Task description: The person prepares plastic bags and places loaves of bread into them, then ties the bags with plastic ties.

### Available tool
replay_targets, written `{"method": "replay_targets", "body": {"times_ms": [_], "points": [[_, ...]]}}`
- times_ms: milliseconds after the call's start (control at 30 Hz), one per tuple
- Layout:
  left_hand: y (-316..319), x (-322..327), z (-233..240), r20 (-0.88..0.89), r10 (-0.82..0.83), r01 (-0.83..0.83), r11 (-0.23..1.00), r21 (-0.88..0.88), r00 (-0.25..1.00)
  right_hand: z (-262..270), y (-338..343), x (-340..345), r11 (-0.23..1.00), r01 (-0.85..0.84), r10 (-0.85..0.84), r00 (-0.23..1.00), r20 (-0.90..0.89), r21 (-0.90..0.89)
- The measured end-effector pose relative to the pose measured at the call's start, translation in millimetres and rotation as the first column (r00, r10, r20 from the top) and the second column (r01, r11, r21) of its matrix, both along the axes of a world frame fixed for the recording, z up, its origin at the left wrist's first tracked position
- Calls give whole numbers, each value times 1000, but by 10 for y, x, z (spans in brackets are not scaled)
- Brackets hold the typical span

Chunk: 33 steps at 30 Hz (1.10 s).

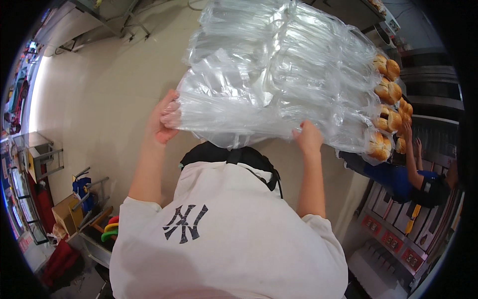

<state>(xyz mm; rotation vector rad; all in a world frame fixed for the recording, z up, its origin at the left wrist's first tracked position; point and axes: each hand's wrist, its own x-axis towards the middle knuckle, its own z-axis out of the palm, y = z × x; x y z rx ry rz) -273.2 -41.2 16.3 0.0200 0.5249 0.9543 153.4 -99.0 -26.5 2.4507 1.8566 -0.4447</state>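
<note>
Before me lie several clear plastic bags, spread in overlapping rows. My left hand grips the gathered left end of the nearest bag. At the same bag's front edge, further right, my right hand pinches the film between thumb and fingers. The film is stretched between both hands, close to my waist. Golden-brown bread rolls sit at the right end of the rows, some of them inside the plastic. The surface beneath the bags is mostly hidden.
Another person on the right reaches a hand to more rolls. Behind that person stands a metal deck oven with red display panels. A metal table is at upper left, with folding stools at lower left.
</note>
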Motion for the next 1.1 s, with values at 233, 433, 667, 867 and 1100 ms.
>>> {"method": "replay_targets", "body": {"times_ms": [233,433,667,867,1100], "points": [[123,1050,906,-838,-45,780,395,486,544,851,770,-940,872,-178,378,837,-396,457],[566,313,1631,-221,970,553,240,798,-102,1601,833,-449,361,273,323,860,-394,892],[488,-130,-106,-523,795,674,570,470,-307,482,785,-455,460,-177,374,927,-9,870],[2,-232,-41,-849,461,154,847,508,259,771,720,-852,709,32,280,904,-322,705],[243,-298,26,-904,413,462,826,323,-107,662,1327,-1009,900,-83,202,949,-242,428]]}}
